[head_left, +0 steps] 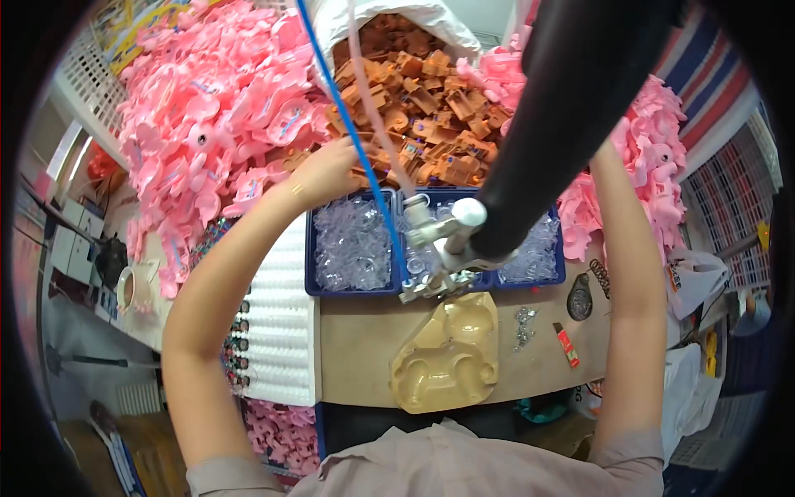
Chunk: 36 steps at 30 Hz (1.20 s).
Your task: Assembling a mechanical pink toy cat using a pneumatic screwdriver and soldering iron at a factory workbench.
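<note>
My left hand [333, 168] reaches forward to the near edge of a heap of brown plastic parts [431, 108]. Its fingers bend down among the parts behind a blue hose [344, 112], and what they hold is hidden. My right arm stretches far forward to the right, where my right hand [603, 156] is mostly covered by a thick black machine arm [563, 124] beside pink plastic parts [654, 166]. Its fingers do not show. Below my left hand stands a blue tray of clear plastic pieces [352, 244]. A tan moulded fixture [447, 356] with shaped hollows lies on the table before me.
A metal-tipped tool head [443, 240] hangs over the trays. Another pink heap [215, 116] rises at left, next to a white ridged tray [281, 323]. Small screws [525, 325], a red-handled blade [566, 344] and a dark oval object [580, 298] lie at right.
</note>
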### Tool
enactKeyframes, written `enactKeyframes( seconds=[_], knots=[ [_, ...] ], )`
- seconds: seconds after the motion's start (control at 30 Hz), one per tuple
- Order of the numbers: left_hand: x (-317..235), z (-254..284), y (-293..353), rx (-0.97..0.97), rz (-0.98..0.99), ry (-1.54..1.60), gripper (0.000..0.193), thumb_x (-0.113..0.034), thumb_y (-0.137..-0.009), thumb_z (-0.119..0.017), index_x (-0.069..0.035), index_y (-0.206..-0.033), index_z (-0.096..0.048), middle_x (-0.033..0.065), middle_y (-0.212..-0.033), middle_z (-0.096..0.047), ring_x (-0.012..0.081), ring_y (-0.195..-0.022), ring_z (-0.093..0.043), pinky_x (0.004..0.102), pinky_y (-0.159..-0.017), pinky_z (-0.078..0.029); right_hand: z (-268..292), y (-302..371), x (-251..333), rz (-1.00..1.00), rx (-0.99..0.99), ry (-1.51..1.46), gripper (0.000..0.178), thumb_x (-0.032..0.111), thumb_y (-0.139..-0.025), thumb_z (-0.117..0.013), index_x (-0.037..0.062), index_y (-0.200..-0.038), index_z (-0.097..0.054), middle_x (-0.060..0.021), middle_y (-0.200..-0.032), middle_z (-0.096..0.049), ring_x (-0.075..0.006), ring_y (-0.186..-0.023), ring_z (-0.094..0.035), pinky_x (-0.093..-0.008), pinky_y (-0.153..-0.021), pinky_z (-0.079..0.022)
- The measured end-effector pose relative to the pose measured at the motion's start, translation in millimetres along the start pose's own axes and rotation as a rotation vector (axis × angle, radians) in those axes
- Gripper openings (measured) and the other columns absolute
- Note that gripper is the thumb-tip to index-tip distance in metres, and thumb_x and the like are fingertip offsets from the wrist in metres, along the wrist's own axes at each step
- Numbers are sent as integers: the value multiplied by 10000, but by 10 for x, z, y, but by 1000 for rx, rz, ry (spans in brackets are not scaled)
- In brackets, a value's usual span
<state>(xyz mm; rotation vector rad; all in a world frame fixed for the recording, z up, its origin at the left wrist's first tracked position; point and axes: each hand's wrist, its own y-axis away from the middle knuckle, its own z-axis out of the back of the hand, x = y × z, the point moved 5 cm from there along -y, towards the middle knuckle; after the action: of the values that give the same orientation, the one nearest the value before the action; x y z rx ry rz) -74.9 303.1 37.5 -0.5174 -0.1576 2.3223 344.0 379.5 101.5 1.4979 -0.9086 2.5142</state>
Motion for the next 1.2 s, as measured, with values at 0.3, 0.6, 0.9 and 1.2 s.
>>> enactKeyframes(
  seconds=[0.3, 0.6, 0.9, 1.2],
  knots=[
    [145, -301, -394, 174, 272, -640, 345, -253, -735, -641, -157, -1066, -632, 75, -954, -690, 246, -953, -653, 395, -821, -453, 479, 1885, 955, 63, -118, 83, 289, 264, -899, -627, -23, -873, -633, 20, -663, -512, -70, -583, -438, -244, -529, -366],
    [-286, 222, 626, -531, 332, 647, 409, -170, -822, -682, 22, -1123, -484, 131, -1045, -629, 169, -959, -617, 291, -811, -490, 247, 4226, 1593, 532, 683, 609, 211, 202, -781, -677, 62, -697, -544, -78, -616, -522, -236, -527, -554, -354, -486, -419],
    [-1364, -40, 2465, -391, 755, 1480, 470, -176, -906, -563, 61, -1296, -452, 118, -1216, -568, 177, -1095, -577, 319, -943, -460, 102, 3731, 1661, 547, 855, 302, 419, 257, -843, -645, 38, -1190, -566, -171, -1057, -629, -307, -959, -619, -361, -836, -485],
    [-2109, -892, 2489, -174, 741, 2062, 369, -232, -942, -543, 36, -1194, -528, 97, -1071, -631, 127, -898, -621, 265, -766, -520, 54, 4115, 936, 346, 900, 299, 619, 252, -827, -654, 50, -1370, -438, -167, -1472, -343, -306, -1343, -360, -413, -1081, -293]
  ],
)
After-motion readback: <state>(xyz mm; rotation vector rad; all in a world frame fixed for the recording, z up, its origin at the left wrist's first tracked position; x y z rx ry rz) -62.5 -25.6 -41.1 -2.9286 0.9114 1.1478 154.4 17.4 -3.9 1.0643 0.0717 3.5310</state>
